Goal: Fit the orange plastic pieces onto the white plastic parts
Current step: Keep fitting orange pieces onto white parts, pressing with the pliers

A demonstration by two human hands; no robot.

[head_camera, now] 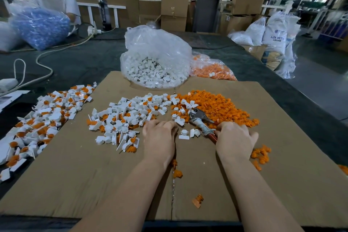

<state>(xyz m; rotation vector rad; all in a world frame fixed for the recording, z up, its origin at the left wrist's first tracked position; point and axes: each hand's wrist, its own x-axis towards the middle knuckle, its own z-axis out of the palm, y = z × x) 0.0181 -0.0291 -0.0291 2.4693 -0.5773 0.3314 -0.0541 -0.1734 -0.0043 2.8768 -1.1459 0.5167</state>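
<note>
Loose white plastic parts [131,111] lie heaped on the cardboard sheet [84,175], some with orange pieces fitted. To their right is a heap of orange pieces [222,105]. My left hand [160,137] lies palm down at the near edge of the white heap, fingers bent down, and anything under them is hidden. My right hand [235,137] lies palm down at the near edge of the orange heap. It covers the red handle of metal pliers [199,118], and its fingertips are hidden. Two single white parts [188,133] lie between my hands.
A pile of assembled white-and-orange parts [37,122] spreads over the cardboard's left edge. An open clear bag of white parts [156,58] and a bag of orange pieces [212,69] stand behind. A few orange pieces [260,156] lie near my wrists. Cables [43,62] and another person [50,0] are at the far left.
</note>
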